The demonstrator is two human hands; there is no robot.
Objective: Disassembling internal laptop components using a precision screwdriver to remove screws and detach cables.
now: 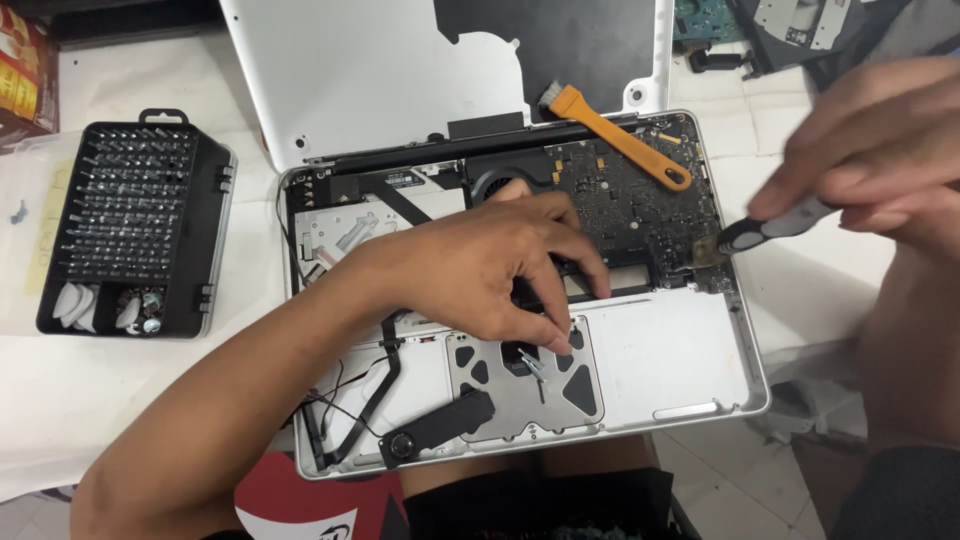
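One opened laptop [690, 370] lies bottom-up on the person's lap and the table edge, its cover plate off. Nearest, at its front edge, sits one black speaker bar [435, 425] with a round end, thin cables running up from it, beside one silver trackpad plate [490, 385] pierced by dark cut-outs. The left hand [480, 270] rests on the laptop's middle, fingers curled down with fingertips pressing near the trackpad plate; whether anything small is pinched under them cannot be made out, and the hand hides much of the centre. Farther in lie one dark circuit board [630, 195] and one round fan [500, 180], partly covered. The right hand [880, 150], blurred and cut off at the frame edge, clasps one black-handled brush [765, 228], its bristles touching the board's right edge. One orange brush [620, 135] lies across the far rim. Left, well apart, stands one black tray of screwdriver bits [130, 225]. Farthest lies one white cover panel [370, 70], cut off at the top.
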